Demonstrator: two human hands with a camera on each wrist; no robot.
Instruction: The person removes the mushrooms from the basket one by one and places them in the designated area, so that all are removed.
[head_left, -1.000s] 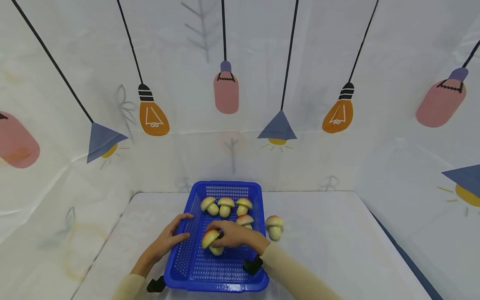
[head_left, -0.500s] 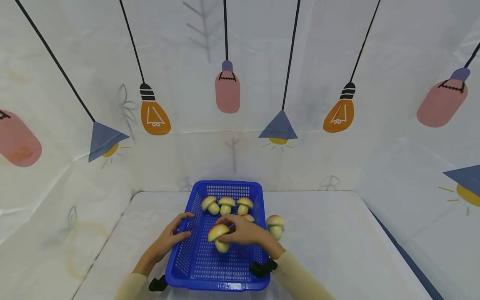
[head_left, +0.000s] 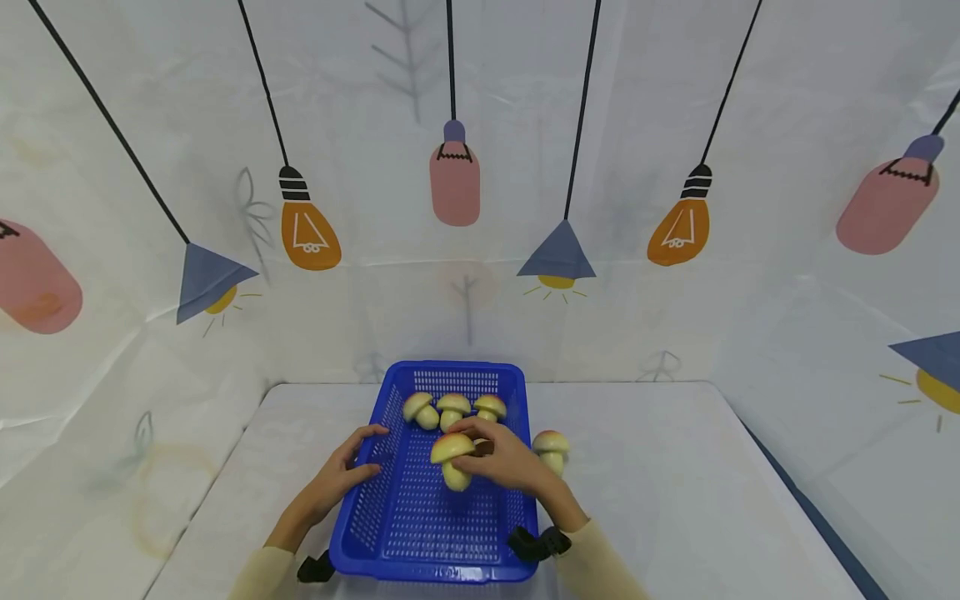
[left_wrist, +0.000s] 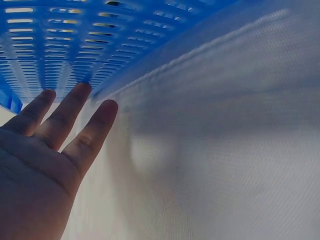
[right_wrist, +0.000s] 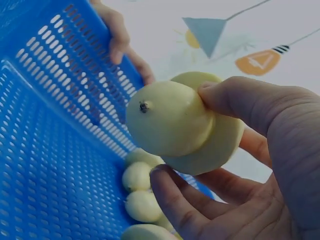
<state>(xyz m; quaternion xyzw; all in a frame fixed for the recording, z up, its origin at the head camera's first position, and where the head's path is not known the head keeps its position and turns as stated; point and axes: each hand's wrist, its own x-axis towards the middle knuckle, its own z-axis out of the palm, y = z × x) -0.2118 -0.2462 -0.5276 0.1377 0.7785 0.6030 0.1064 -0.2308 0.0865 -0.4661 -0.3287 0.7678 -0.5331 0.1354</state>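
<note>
The right hand (head_left: 501,457) pinches a mushroom (head_left: 450,448) between thumb and fingers, the thumb lying where stem meets cap. Seen from above, the cap points to 12 o'clock and the stem to 6; in the right wrist view the stem's end, marked by a dark spot, faces the camera. The mushroom is held over the basket (head_left: 431,529), blue and slotted.

At 9 o'clock from it, the left hand (head_left: 336,475) is spread at the basket's side, thumb and forefinger at the rim. The left wrist view shows three straight fingers outside the wall; whether those tips touch it, I cannot tell.

Inside the basket's far end stands a row of three: a left mushroom (head_left: 419,406) at 11 o'clock from the held one, a middle mushroom (head_left: 453,403) at 12 and a far mushroom (head_left: 490,405) at 1. What lies beneath the right hand is hidden from above. A loose mushroom (head_left: 551,442) sits at 3 o'clock, on the white table (head_left: 675,492) just beside the basket. Beyond, at 12 o'clock, hangs a pale sheet (head_left: 615,333) printed with lamps (head_left: 454,190).
</note>
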